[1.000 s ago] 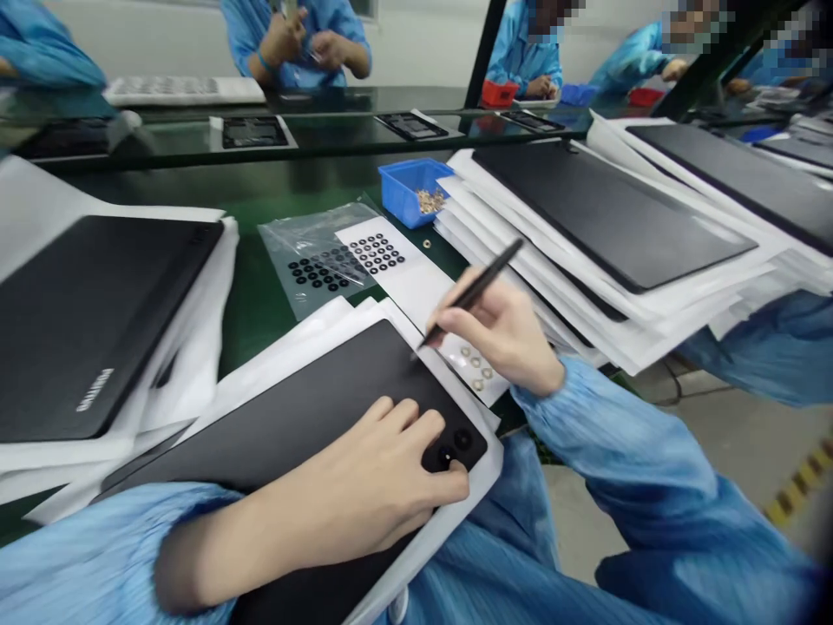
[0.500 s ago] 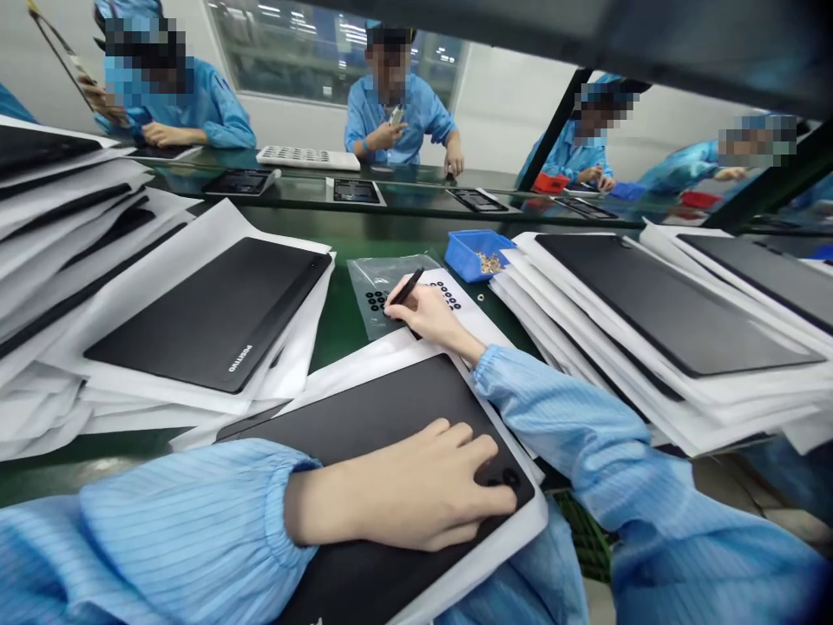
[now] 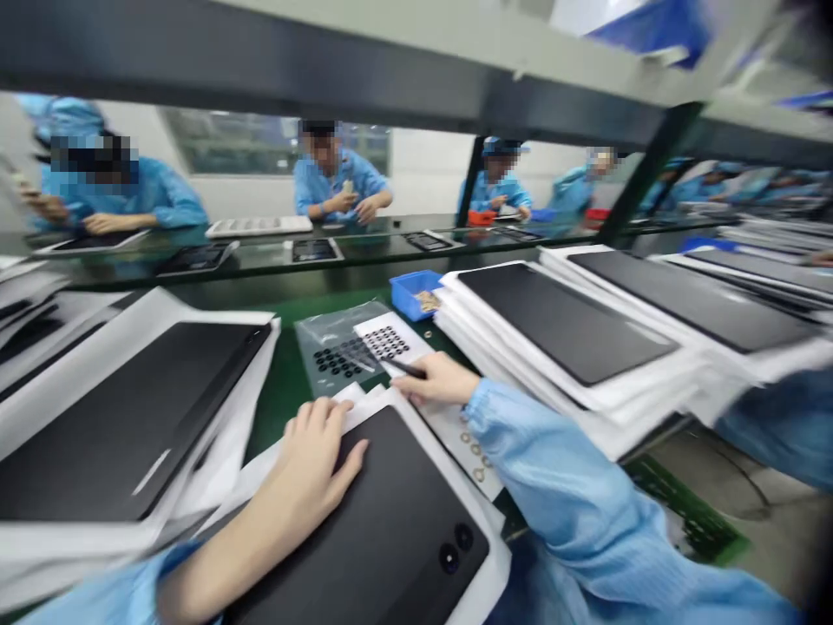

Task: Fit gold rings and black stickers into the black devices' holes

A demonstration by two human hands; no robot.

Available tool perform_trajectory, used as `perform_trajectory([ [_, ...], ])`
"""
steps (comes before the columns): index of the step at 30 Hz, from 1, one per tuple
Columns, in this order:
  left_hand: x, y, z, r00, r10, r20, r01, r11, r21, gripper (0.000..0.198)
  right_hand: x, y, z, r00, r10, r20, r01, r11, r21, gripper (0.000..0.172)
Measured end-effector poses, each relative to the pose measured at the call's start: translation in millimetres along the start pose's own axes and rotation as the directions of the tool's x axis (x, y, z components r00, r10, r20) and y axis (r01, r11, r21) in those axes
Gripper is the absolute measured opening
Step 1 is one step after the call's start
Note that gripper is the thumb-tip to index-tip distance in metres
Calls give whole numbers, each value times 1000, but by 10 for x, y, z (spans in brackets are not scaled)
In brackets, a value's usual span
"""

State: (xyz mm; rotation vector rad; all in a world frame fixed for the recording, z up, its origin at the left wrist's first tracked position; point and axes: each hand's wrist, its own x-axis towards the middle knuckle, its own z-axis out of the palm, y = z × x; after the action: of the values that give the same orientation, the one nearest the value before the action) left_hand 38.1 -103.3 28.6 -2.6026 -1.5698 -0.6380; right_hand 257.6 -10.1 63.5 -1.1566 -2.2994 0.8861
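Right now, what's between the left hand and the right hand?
In the head view, a white sheet lies between the left hand and the right hand, along the edge of the black tablet.

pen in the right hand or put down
In the hand: the black pen is pinched in the right hand, with its tip pointing left, past the fingers.

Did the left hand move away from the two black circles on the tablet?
Yes. The left hand has moved away from the two round black circles, up to the far edge of the black tablet; before, it lay right by them.
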Motion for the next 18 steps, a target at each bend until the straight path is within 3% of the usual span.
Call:
perform_trajectory([
  [4,-12,-210,189,994,-22,-111,31,996,87,48,-48,-158,-34,995,-5,97,5,1000,5,30],
  [7,36,-442,292,998,-42,-41,44,997,61,56,-69,-220,-151,999,1,-48,1,999,40,25],
  [10,71,-558,318,994,-85,64,83,996,37,62,-76,-165,-227,972,135,-190,-137,991,6,23],
  [12,71,-535,302,987,-134,85,131,991,40,67,-54,-91,-207,979,187,-84,-190,981,-35,32],
  [15,53,-416,269,987,-156,38,154,987,54,70,0,-28,-104,970,123,211,-104,990,-98,42],
  [16,47,-378,256,989,-149,19,147,987,59,70,14,-31,-69,964,66,259,-40,994,-106,40],
  [18,46,-327,219,991,-130,-3,130,990,56,69,23,-62,-22,969,-49,243,74,993,-93,32],
])
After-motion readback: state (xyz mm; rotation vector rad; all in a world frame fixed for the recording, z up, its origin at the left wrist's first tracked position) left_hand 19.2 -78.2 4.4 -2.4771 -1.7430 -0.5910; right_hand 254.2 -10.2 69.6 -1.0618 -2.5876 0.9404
